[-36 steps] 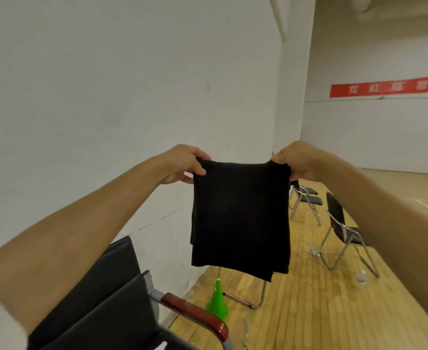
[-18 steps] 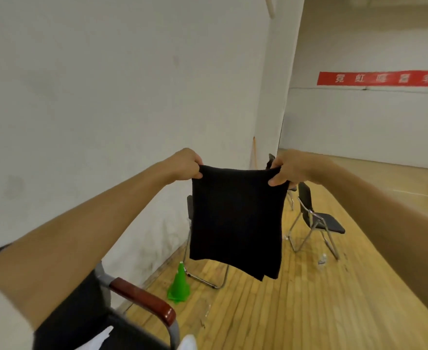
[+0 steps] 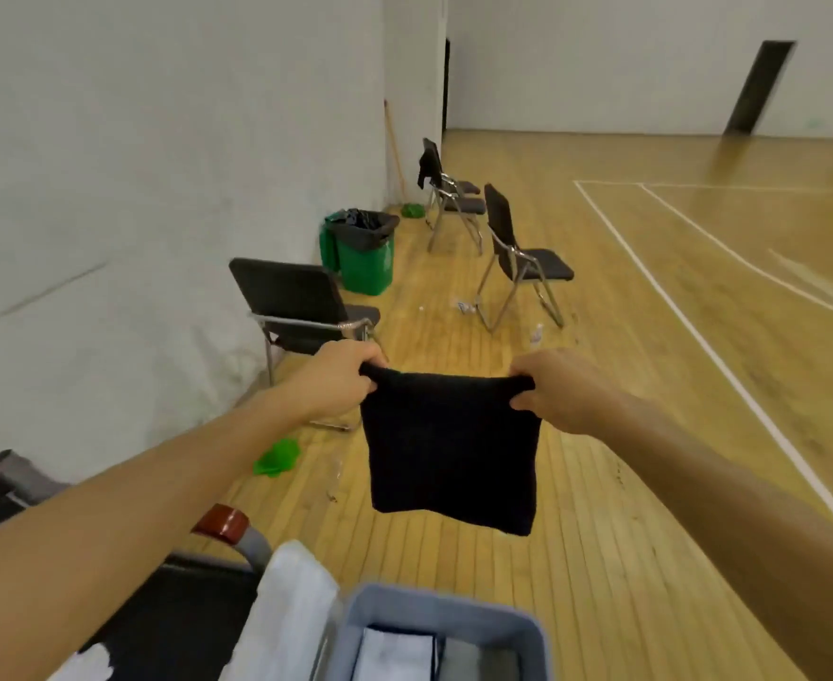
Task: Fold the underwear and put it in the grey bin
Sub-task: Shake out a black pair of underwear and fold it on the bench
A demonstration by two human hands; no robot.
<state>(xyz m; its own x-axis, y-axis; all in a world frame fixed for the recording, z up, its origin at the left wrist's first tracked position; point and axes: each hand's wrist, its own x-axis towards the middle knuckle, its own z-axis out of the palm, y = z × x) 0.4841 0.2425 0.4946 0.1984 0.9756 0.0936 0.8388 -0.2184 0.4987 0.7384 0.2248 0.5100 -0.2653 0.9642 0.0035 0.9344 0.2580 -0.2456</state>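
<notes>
Black underwear (image 3: 449, 449) hangs in the air as a folded rectangle in front of me. My left hand (image 3: 338, 380) grips its top left corner and my right hand (image 3: 559, 390) pinches its top right corner. The grey bin (image 3: 434, 614) sits at the bottom edge of the view, below and nearer than the cloth. Folded white and grey pieces lie inside the bin.
A white cloth (image 3: 287, 607) lies left of the bin on a dark chair with a red-brown armrest (image 3: 220, 521). Black folding chairs (image 3: 301, 307) stand along the white wall. A green waste bin (image 3: 365, 250) and a green cone (image 3: 277, 457) are on the wooden floor.
The view has tilted down, so the grey bin and more floor show. Both hands have lowered the underwear while keeping hold of its top corners.
</notes>
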